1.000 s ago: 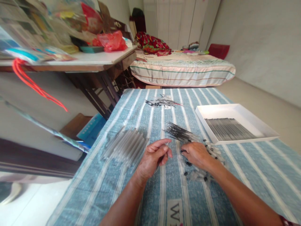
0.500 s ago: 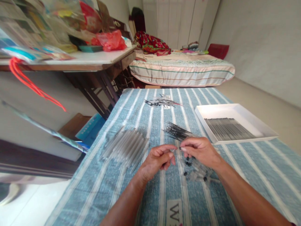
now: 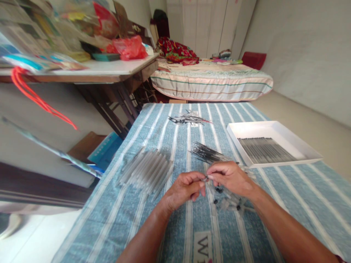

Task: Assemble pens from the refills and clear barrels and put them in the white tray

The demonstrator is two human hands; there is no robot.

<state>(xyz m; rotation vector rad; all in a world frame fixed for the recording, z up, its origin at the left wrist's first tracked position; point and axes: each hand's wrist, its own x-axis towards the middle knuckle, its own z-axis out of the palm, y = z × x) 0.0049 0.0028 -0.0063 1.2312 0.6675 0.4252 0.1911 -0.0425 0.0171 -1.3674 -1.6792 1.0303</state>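
My left hand point(image 3: 186, 187) and my right hand point(image 3: 231, 179) meet over the table, fingertips touching. Both are closed in a pinch around a small dark piece point(image 3: 206, 178) mostly hidden by the fingers; its kind cannot be made out. Under and beside my right hand lie loose clear plastic pieces with black ends point(image 3: 229, 201), like pen caps. Just beyond it is a bundle of thin black-and-clear sticks point(image 3: 207, 152) that look like pen refills. Left of my left hand, grey translucent tubes point(image 3: 148, 170), like pen barrels, lie side by side.
A white box point(image 3: 253, 162) at the right holds a row of grey sticks point(image 3: 265, 149). More thin dark sticks point(image 3: 189, 118) lie at the far end of the striped cloth point(image 3: 175, 233). A side table point(image 3: 109, 69) with bags stands left; a bed point(image 3: 214, 80) lies beyond.
My right hand has moved slightly left and down, closing the small gap between the fingertips. The dark piece it pinched now sits against my left fingertips.
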